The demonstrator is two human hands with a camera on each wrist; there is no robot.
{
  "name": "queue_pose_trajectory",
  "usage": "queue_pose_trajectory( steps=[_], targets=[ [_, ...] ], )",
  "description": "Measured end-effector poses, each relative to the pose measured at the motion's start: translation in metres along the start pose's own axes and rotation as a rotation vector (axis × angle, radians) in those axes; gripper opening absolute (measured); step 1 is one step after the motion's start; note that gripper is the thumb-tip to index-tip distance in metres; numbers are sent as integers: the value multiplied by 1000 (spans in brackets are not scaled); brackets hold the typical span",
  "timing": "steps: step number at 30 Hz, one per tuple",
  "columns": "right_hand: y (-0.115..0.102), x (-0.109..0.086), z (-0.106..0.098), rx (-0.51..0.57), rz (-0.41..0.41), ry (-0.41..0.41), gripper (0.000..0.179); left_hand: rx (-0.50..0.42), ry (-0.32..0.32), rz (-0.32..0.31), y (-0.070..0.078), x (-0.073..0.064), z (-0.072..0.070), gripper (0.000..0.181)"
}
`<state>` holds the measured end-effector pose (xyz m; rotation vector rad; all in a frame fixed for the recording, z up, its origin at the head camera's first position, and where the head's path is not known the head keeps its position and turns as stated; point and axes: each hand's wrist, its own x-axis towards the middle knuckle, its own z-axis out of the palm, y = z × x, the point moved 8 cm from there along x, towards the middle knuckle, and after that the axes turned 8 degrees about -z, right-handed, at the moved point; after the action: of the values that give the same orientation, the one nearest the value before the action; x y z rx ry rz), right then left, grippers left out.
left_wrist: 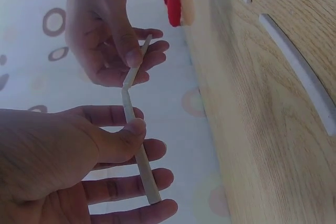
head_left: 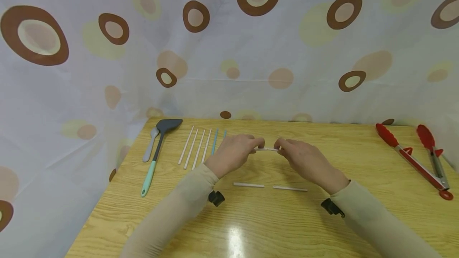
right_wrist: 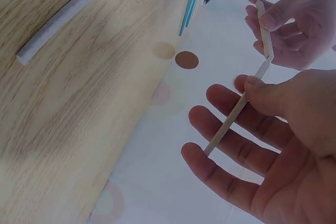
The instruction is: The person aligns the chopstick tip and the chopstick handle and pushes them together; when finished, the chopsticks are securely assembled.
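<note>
Above the middle of the table, both hands hold one thin white stick [head_left: 267, 149] by its two halves. Its middle is bent at a sharp break, where the halves still meet end to end. My left hand [head_left: 234, 154] pinches one half between thumb and fingers; in the left wrist view that half [left_wrist: 146, 177] lies across the fingers. The other half [right_wrist: 227, 124] is pinched by my right hand [head_left: 310, 164], thumb on top. Two short white stick pieces [head_left: 249, 185] lie end to end on the table below, a small gap between them.
On the wooden table [head_left: 201, 226], several long white sticks [head_left: 190, 150] and blue sticks [head_left: 214, 141] lie side by side at left. Beyond them are a dark spatula with a mint handle [head_left: 148, 178] and a grey utensil [head_left: 150, 146]. Red tongs [head_left: 412, 158] lie far right.
</note>
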<state>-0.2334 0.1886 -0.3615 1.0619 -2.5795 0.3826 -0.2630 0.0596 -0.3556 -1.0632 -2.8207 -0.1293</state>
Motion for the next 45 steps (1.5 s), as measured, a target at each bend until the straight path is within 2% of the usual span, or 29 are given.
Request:
queue_pose_trajectory(
  steps=[6, 14, 20, 25, 30, 36, 45],
  targets=[
    [0, 0, 0, -35, 39, -26, 6, 31, 14, 2, 1, -1, 1, 21],
    [-7, 4, -6, -144, 26, -25, 5, 200, 14, -15, 7, 0, 0, 32],
    [-10, 5, -8, -190, 16, -8, 9, 269, 5, -18, 9, 0, 1, 39],
    [-13, 5, -8, -210, -3, 10, 14, 286, 4, -9, 8, -1, 4, 40],
    [-14, 5, -7, -224, -4, 8, 25, 295, 44, 9, 9, -2, 5, 37],
    [-14, 5, -5, -240, 0, 0, 36, 255, 62, 11, 10, -4, 5, 37],
    [-15, 4, -6, -276, -13, 69, 35, 232, 121, 14, 12, -3, 3, 34]
  ],
)
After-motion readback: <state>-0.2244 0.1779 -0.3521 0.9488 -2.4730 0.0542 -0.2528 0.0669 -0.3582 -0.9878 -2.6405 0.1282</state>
